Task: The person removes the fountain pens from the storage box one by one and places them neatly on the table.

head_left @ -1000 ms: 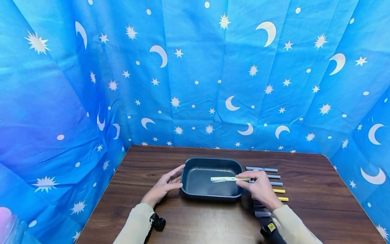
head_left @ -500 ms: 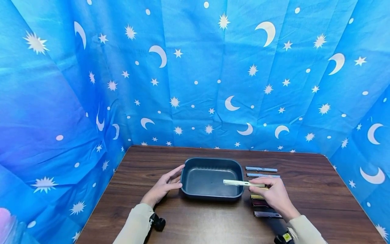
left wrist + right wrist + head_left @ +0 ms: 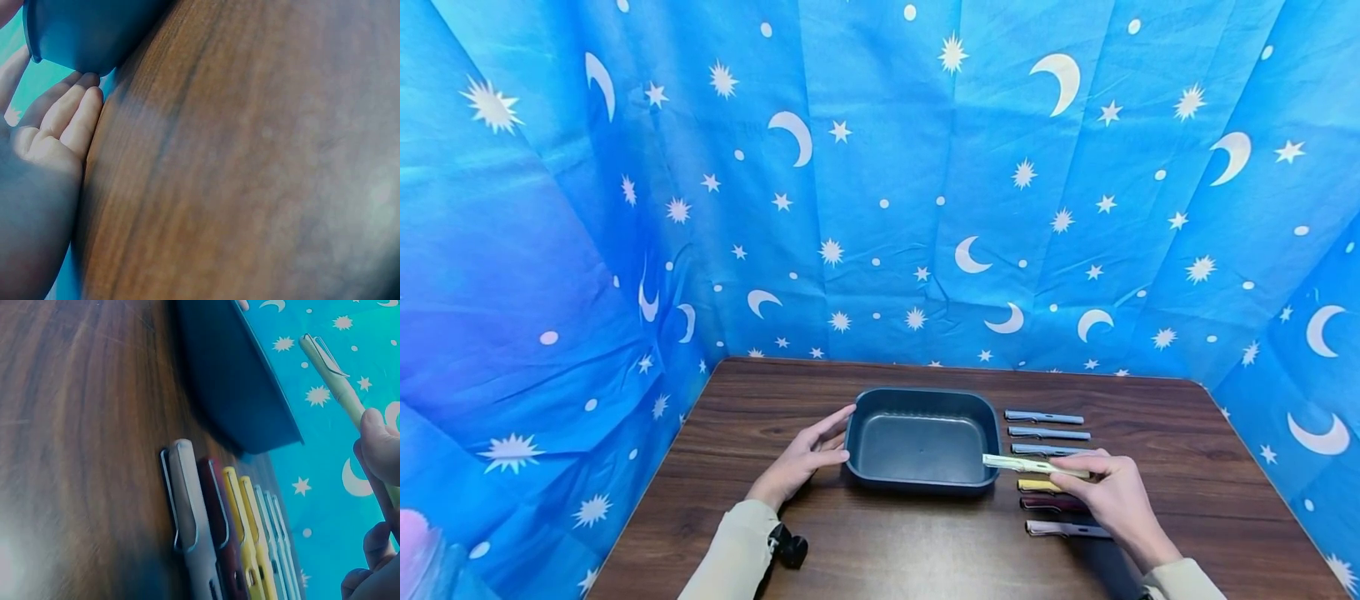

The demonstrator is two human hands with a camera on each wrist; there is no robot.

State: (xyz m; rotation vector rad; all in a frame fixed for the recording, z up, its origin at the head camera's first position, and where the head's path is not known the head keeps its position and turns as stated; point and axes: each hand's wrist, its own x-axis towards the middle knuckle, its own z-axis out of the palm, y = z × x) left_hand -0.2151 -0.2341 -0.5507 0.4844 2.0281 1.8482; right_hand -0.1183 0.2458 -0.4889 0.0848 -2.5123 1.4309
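My right hand (image 3: 1118,498) pinches a pale yellow-green pen (image 3: 1017,463) with a metal clip between thumb and fingers. Its capped end points left, over the right rim of a dark blue-grey rectangular container (image 3: 917,483). The right wrist view has this pen (image 3: 336,386) raised above the table. At the container's left end, my left hand (image 3: 801,468) rests its extended fingers and thumb against the wall. In the left wrist view, the fingertips (image 3: 91,95) touch low on the container (image 3: 100,31).
Right of the container lies a row of pens: several blue ones (image 3: 1048,434), two yellow pens (image 3: 240,519), a dark red pen (image 3: 219,519) and a grey pen (image 3: 190,519). They lie on a dark wooden table (image 3: 737,417). A blue star-and-moon cloth (image 3: 880,167) hangs behind.
My right hand has moved right and toward me with the pale pen, from over the container's middle to its right rim above the pen row. The left hand and container stay put.
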